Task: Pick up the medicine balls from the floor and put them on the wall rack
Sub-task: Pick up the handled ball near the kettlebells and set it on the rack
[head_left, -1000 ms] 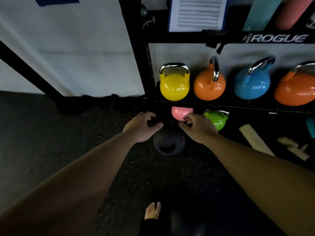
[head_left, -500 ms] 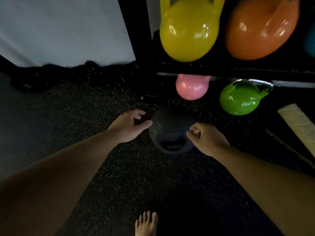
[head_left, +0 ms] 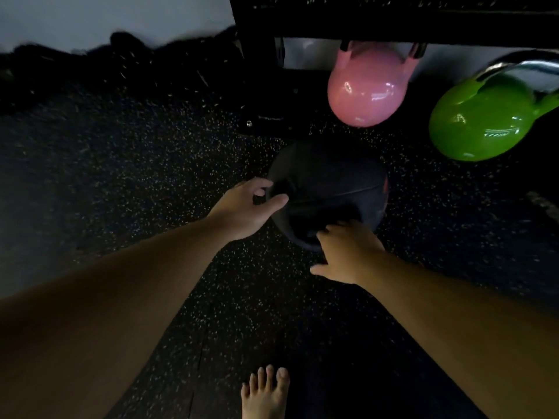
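Observation:
A black medicine ball (head_left: 328,182) with recessed grip handles lies on the speckled rubber floor just in front of the rack. My left hand (head_left: 245,207) is at the ball's left side, fingers curled into the left handle recess and thumb on the surface. My right hand (head_left: 348,249) rests on the ball's near side with its fingers reaching into the near recess and the thumb spread out. The ball still touches the floor. The black rack frame (head_left: 393,22) runs across the top.
A pink kettlebell (head_left: 367,89) and a green kettlebell (head_left: 481,122) sit under the rack right behind the ball. The rack's black upright (head_left: 257,49) stands at the ball's far left. My bare foot (head_left: 266,394) is on the floor near the bottom edge.
The view has dropped closer to the floor. Both hands went from hovering at the ball's sides to touching it, the left into the side recess, the right onto the near side.

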